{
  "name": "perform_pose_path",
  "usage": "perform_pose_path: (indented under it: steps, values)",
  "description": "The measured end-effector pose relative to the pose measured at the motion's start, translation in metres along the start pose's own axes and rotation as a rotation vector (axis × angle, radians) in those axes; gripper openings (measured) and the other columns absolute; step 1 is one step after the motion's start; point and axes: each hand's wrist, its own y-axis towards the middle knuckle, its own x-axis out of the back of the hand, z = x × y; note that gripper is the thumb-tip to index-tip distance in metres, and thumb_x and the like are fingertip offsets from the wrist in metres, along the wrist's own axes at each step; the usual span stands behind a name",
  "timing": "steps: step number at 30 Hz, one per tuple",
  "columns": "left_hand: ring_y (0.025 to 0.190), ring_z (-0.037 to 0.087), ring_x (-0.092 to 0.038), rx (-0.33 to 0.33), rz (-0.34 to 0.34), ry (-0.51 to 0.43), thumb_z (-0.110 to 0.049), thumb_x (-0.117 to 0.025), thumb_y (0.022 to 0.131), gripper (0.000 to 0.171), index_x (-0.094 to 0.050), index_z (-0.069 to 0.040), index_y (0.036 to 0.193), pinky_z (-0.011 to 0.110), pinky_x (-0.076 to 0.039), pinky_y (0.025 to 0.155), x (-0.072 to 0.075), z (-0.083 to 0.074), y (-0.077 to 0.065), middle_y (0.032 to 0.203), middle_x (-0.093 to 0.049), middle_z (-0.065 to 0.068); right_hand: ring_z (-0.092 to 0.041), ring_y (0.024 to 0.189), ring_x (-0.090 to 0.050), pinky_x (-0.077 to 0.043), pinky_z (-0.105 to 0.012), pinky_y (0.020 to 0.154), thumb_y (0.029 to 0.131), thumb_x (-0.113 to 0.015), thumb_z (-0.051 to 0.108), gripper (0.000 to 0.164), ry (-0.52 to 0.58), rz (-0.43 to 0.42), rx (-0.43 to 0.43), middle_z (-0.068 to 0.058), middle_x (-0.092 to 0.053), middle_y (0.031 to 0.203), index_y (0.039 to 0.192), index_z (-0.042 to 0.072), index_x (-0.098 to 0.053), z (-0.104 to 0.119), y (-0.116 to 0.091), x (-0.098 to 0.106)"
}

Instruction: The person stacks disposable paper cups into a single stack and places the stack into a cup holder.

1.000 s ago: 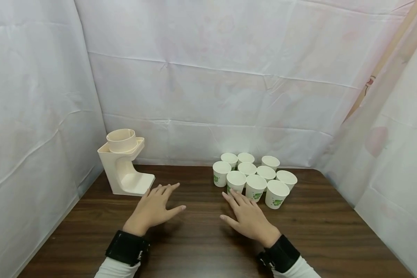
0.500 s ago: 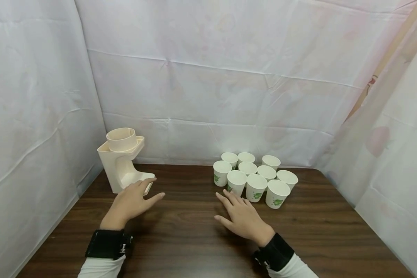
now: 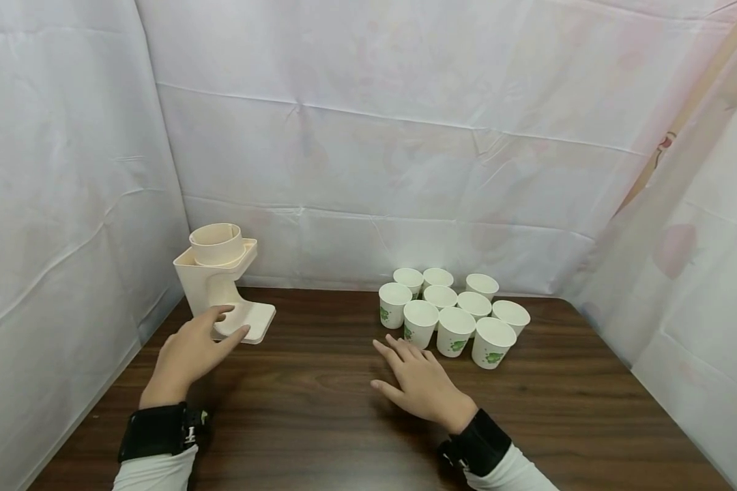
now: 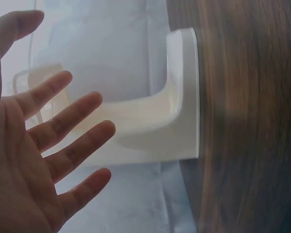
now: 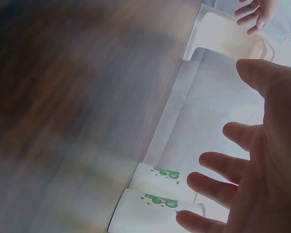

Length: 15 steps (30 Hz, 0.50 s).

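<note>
A cream plastic stand (image 3: pixel 221 286) with a round ring-like cup on top stands at the back left of the table. My left hand (image 3: pixel 187 351) hovers just in front of its base, thumb apart and fingers spread, holding nothing. In the left wrist view the stand (image 4: pixel 150 126) shows beyond the spread fingers (image 4: pixel 82 141). Several white paper cups (image 3: pixel 456 331) with green prints stand upright in a cluster at the back right. My right hand (image 3: pixel 424 385) is held open before the front cups, fingers extended and nothing in it. The right wrist view shows two cups (image 5: pixel 155 211) beyond the fingertips.
The dark wooden table (image 3: pixel 319 423) runs up to a white cloth backdrop (image 3: pixel 368 150) behind and on both sides. Black bands (image 3: pixel 156 431) are strapped round both wrists. Table surface lies between the stand and the cups.
My left hand has moved left, from right of the stand's base to in front of it. My right hand has drifted slightly left. The stand and cups stay in place.
</note>
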Motion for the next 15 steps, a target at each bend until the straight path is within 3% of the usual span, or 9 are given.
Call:
perform_pose_path:
  steps: [6, 15]
  values:
    - [0.117, 0.044, -0.056, 0.047, -0.09, -0.036, -0.062, -0.056, 0.095, 0.07, -0.052, -0.009, 0.141, 0.063, -0.045, 0.081, 0.0, 0.011, 0.0, 0.127, -0.062, 0.024, -0.038, 0.137, -0.042, -0.038, -0.062, 0.101, 0.101, -0.049, 0.057, 0.068, 0.011, 0.019, -0.008, -0.015, -0.04, 0.155, 0.155, 0.017, -0.038, 0.001, 0.001, 0.001]
    - [0.105, 0.042, -0.058, 0.149, -0.202, -0.078, -0.043, -0.06, 0.098, 0.057, -0.053, -0.004, 0.138, 0.057, -0.047, 0.071, -0.002, 0.027, 0.0, 0.125, -0.059, 0.025, -0.039, 0.136, -0.043, -0.037, -0.06, 0.104, 0.101, -0.05, 0.054, 0.066, 0.024, 0.05, 0.009, -0.016, -0.041, 0.154, 0.155, 0.017, -0.039, 0.005, 0.005, 0.0]
